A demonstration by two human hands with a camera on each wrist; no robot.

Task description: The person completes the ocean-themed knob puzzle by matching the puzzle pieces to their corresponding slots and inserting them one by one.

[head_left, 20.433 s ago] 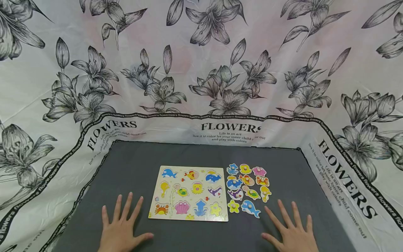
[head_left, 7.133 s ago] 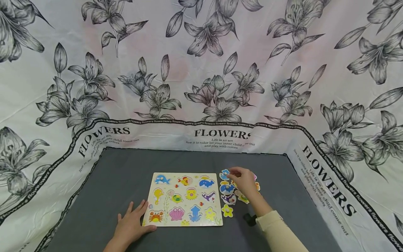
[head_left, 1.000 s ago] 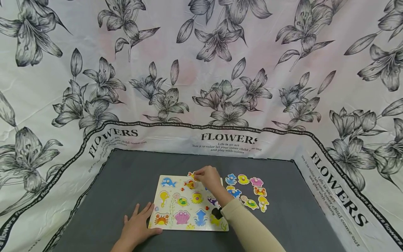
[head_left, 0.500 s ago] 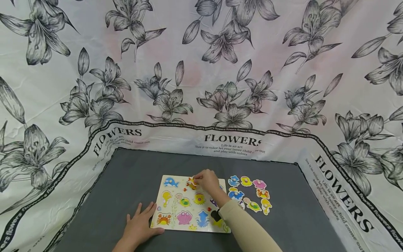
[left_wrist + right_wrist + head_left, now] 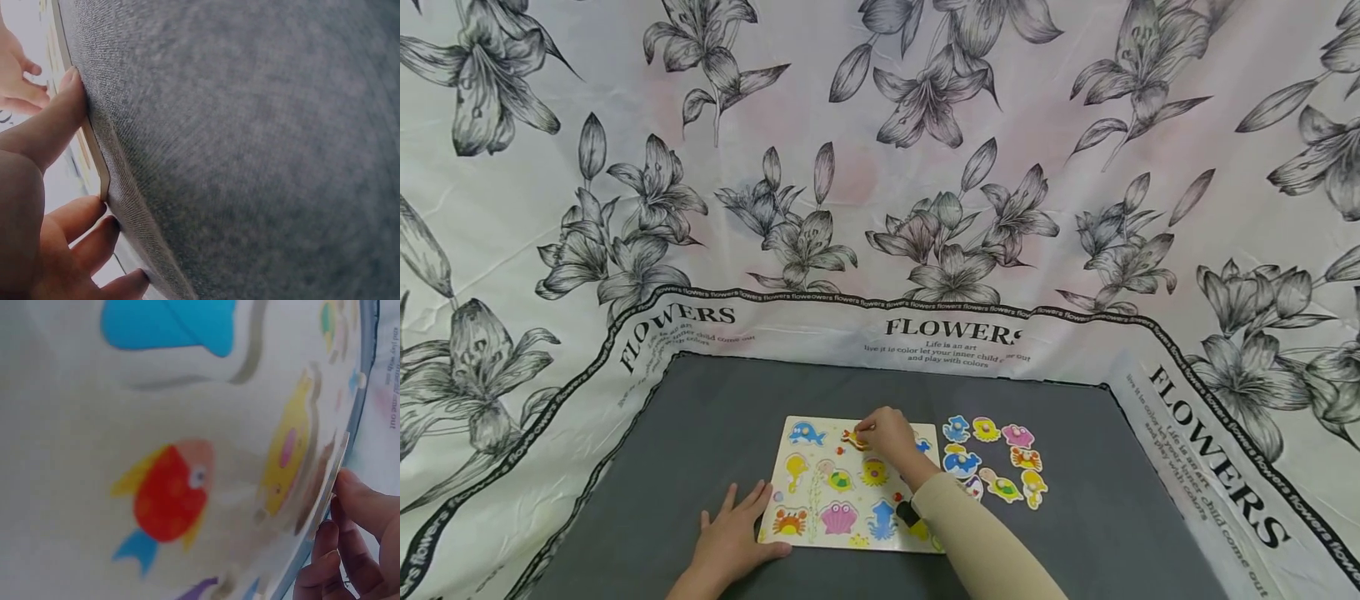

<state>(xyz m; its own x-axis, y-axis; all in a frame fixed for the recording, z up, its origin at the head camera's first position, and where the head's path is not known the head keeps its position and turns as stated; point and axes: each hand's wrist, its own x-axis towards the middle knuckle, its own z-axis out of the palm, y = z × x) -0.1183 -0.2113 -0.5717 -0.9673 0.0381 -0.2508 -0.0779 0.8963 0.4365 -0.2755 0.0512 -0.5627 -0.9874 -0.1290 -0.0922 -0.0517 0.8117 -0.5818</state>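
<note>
My right hand (image 5: 887,433) pinches an orange fish puzzle piece (image 5: 852,438) over the fish picture in the top row of the pale sea-animal puzzle board (image 5: 816,546). The right wrist view shows thumb and fingertips on the thin edge of the piece (image 5: 330,481), close over the board. A blue dolphin piece (image 5: 807,432) with a knob lies in the upper left slot. My left hand (image 5: 730,533) rests at the board's lower left corner, fingers along the left side, thumb by the front edge. In the left wrist view, the thumb (image 5: 59,112) touches the board's edge.
Right of the board lie several loose knobbed pieces, among them a pink shell (image 5: 1018,436), a crab (image 5: 1026,458), a turtle (image 5: 1002,487) and a seahorse (image 5: 1033,490). My right sleeve (image 5: 977,542) hides the board's lower right part. A flower-printed cloth (image 5: 955,292) rises behind the grey table (image 5: 737,392).
Over the last second my right hand lowers the fish piece from the board's top edge onto its picture. Since the oldest frame, the dolphin has moved to the board and my left hand to its corner.
</note>
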